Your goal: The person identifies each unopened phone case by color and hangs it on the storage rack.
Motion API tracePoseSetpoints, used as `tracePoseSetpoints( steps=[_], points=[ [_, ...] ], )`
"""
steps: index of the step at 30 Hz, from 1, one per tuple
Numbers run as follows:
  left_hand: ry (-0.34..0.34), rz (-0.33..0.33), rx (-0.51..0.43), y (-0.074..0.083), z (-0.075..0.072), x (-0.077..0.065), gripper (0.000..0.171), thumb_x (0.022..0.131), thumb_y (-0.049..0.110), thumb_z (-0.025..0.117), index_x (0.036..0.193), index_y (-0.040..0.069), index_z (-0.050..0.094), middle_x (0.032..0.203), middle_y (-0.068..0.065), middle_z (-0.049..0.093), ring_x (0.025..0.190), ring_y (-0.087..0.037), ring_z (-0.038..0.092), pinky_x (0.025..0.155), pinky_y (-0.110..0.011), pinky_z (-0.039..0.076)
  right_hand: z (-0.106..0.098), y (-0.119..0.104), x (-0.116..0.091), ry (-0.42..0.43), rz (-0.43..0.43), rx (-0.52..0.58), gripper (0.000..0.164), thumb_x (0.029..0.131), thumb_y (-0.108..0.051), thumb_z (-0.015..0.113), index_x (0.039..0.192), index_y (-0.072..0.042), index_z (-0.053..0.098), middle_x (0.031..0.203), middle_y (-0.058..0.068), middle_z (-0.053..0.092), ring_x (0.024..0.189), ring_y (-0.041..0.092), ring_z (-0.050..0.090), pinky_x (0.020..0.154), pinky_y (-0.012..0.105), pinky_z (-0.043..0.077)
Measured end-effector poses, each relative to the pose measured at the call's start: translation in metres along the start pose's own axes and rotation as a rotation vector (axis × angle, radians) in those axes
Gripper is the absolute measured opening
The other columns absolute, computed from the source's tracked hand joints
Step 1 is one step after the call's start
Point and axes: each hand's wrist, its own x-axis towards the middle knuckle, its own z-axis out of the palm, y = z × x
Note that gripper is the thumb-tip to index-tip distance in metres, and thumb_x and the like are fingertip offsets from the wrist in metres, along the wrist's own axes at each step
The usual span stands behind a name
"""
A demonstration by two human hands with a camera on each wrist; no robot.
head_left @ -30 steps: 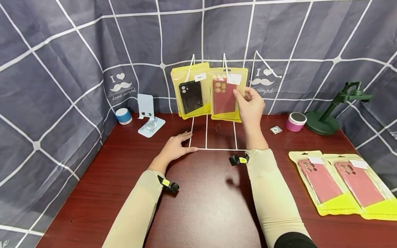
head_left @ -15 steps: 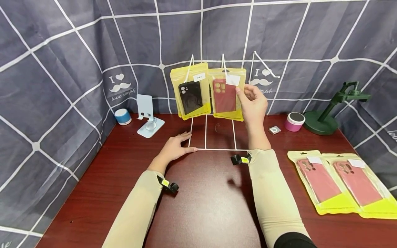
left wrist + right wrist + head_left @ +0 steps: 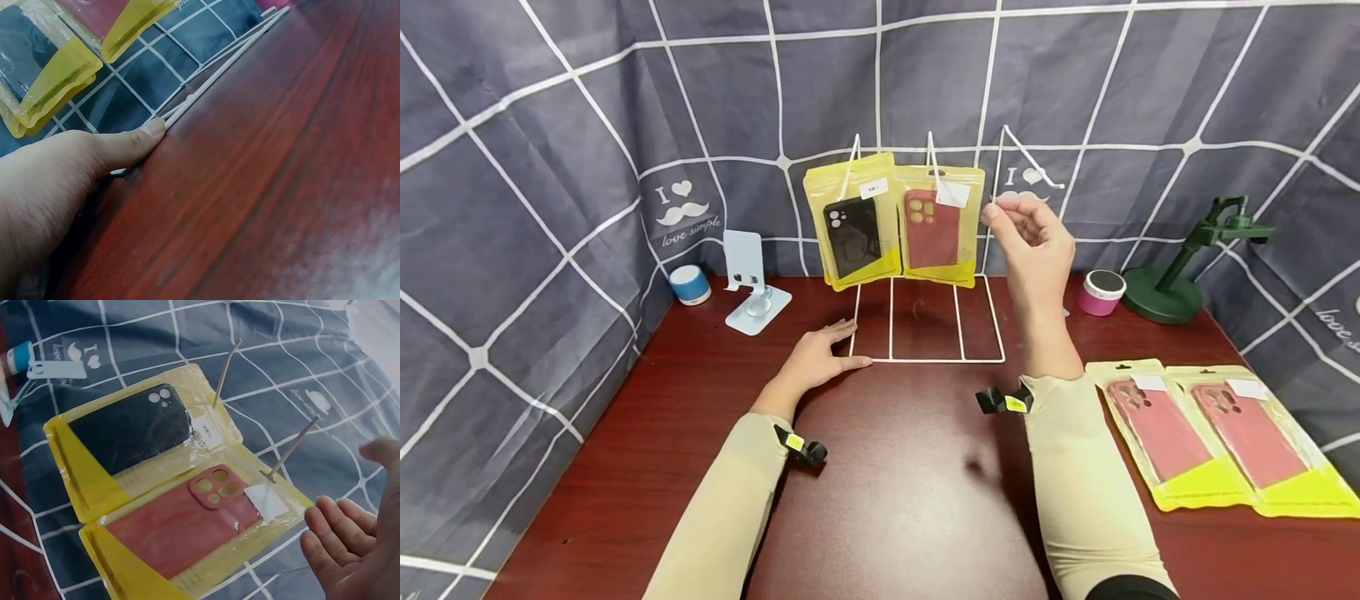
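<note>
A white wire rack (image 3: pixel 925 361) stands on the table with three hooks. On its left hook hang yellow-edged bags, the front one holding a black phone case (image 3: pixel 854 237). A bag with a red phone case (image 3: pixel 934 233) hangs on the middle hook (image 3: pixel 294 447). My right hand (image 3: pixel 1037 250) is just right of the red case's bag; in the right wrist view its thumb stands apart from the loosely bent fingers, with nothing held. Low at the rack's front left corner, my left hand (image 3: pixel 816 358) rests with extended fingers, its thumb (image 3: pixel 134 145) touching the base wire.
Two more bagged red phone cases (image 3: pixel 1161 433) lie at the table's right. A green stand (image 3: pixel 1165 292) and a pink round speaker (image 3: pixel 1102 293) are behind them. At the back left are a pale blue phone stand (image 3: pixel 748 275) and a blue round speaker (image 3: pixel 689 285).
My right hand has let go of the red phone case's bag and moved right, away from it. The bag stays on the middle hook. My left hand keeps its place on the rack.
</note>
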Motion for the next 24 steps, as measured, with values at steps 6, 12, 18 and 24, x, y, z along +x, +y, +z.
tracePoseSetpoints(
  steps=[6, 12, 18, 24],
  points=[
    [0.001, -0.003, 0.01, 0.001, -0.001, 0.0, 0.09, 0.079, 0.07, 0.071, 0.149, 0.019, 0.051, 0.154, -0.005, 0.046, 0.145, -0.024, 0.038, 0.116, -0.046, 0.033, -0.021, 0.012, -0.001, -0.116, -0.019, -0.141, 0.027, 0.083, -0.011, 0.081, 0.102, 0.007, 0.073, 0.084, -0.004, 0.074, 0.078, 0.009, 0.069, 0.073, 0.019, 0.051],
    [-0.009, -0.005, 0.009, 0.001, 0.0, 0.0, 0.09, 0.079, 0.07, 0.071, 0.15, 0.018, 0.051, 0.154, -0.004, 0.046, 0.145, -0.024, 0.037, 0.116, -0.046, 0.032, -0.043, 0.019, -0.002, -0.159, 0.004, -0.211, 0.03, 0.083, -0.013, 0.082, 0.104, 0.006, 0.073, 0.084, -0.006, 0.074, 0.077, 0.008, 0.068, 0.071, 0.017, 0.051],
    [-0.008, -0.009, 0.007, 0.002, 0.0, 0.0, 0.089, 0.079, 0.07, 0.072, 0.149, 0.018, 0.051, 0.154, -0.004, 0.046, 0.145, -0.024, 0.037, 0.117, -0.046, 0.032, -0.06, 0.019, -0.003, -0.178, 0.015, -0.243, 0.028, 0.084, -0.016, 0.083, 0.103, 0.002, 0.074, 0.083, -0.005, 0.074, 0.073, 0.008, 0.066, 0.065, 0.018, 0.048],
    [-0.01, -0.007, 0.001, -0.002, 0.001, 0.001, 0.091, 0.079, 0.071, 0.071, 0.15, 0.019, 0.051, 0.155, -0.004, 0.045, 0.146, -0.023, 0.037, 0.117, -0.046, 0.032, -0.076, 0.014, -0.007, -0.239, 0.061, -0.314, 0.032, 0.086, -0.017, 0.081, 0.11, 0.002, 0.072, 0.088, -0.005, 0.074, 0.076, 0.007, 0.067, 0.07, 0.018, 0.05]
  ],
)
